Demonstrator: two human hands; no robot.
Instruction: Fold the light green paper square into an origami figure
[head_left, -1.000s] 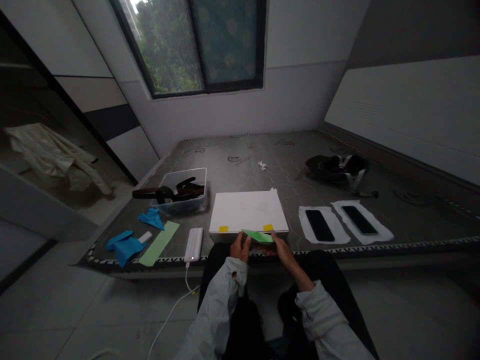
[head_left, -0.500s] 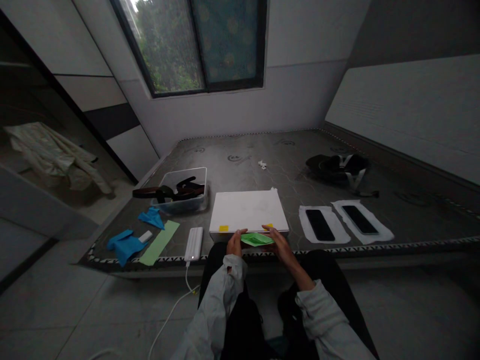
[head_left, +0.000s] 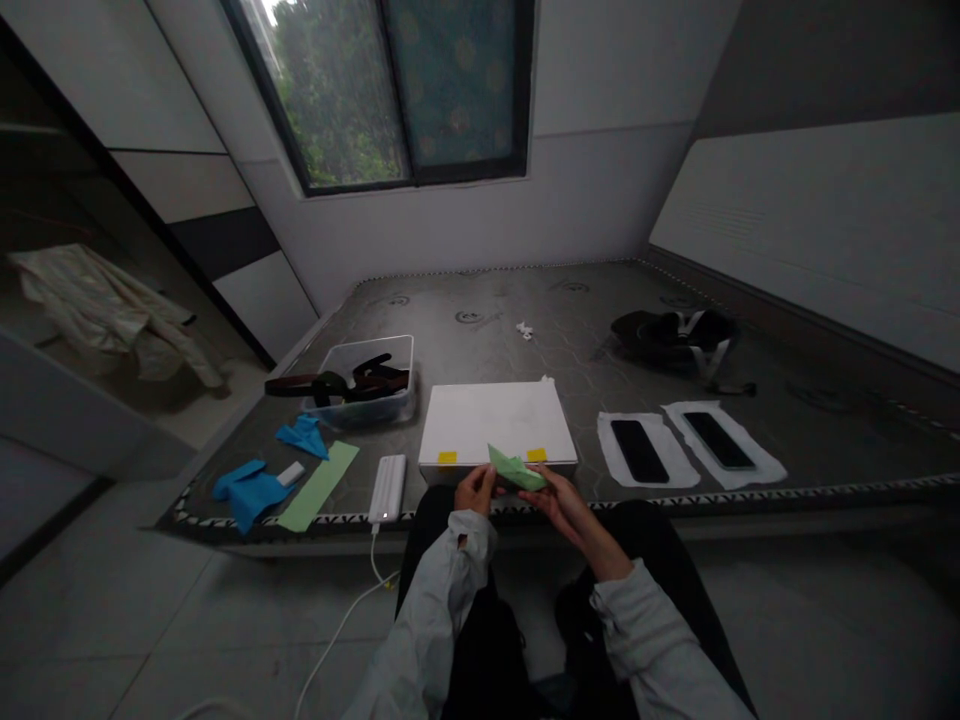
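A piece of folded light-green paper point(head_left: 516, 470) is between my hands, over the near edge of a white box point(head_left: 495, 420). My right hand point(head_left: 559, 500) grips its right end, thumb on top and fingers beneath. At the paper's left side my left hand point(head_left: 475, 490) is closed in a pinch; whether the paper's edge is inside that pinch is hard to make out. One corner of the paper points up and to the left. Two yellow stickers, a left one point(head_left: 447, 457) and a right one point(head_left: 537, 455), mark the box's near edge.
Left of the box are a white power bank point(head_left: 388, 488) on a cable, a green paper strip point(head_left: 320, 487), blue folded paper point(head_left: 253, 492) and a clear bin point(head_left: 375, 410) holding straps. To the right, two phones point(head_left: 640, 450) lie on white sheets; behind them is a dark cap point(head_left: 675, 335).
The green paper has turned, showing a paler face with its left corner raised. My right hand has rotated under its right end, uncovering the right yellow sticker. My left hand has shifted slightly.
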